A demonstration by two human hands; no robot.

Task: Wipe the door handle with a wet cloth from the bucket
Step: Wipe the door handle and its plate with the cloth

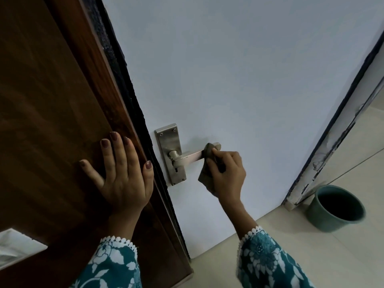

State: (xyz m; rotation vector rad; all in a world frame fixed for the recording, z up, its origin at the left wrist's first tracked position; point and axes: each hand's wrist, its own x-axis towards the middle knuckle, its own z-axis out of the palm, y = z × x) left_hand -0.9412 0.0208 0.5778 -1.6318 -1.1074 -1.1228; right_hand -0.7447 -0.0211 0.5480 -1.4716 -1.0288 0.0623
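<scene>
A steel lever door handle (pixel 188 156) on its long backplate (pixel 170 140) is fixed to the pale door (pixel 228 80). My right hand (pixel 227 173) is closed around a dark grey cloth (pixel 204 173) that wraps the outer end of the lever. My left hand (pixel 122 173) lies flat with fingers spread on the brown wooden frame (pixel 52 100) to the left of the handle. A teal bucket (pixel 324 219) stands on the floor at the lower right; its inside looks dark.
Pale floor tiles (pixel 311 262) run along the bottom right. A worn, chipped door jamb (pixel 324 152) rises next to the bucket. A light patch (pixel 16 248) shows at the lower left edge.
</scene>
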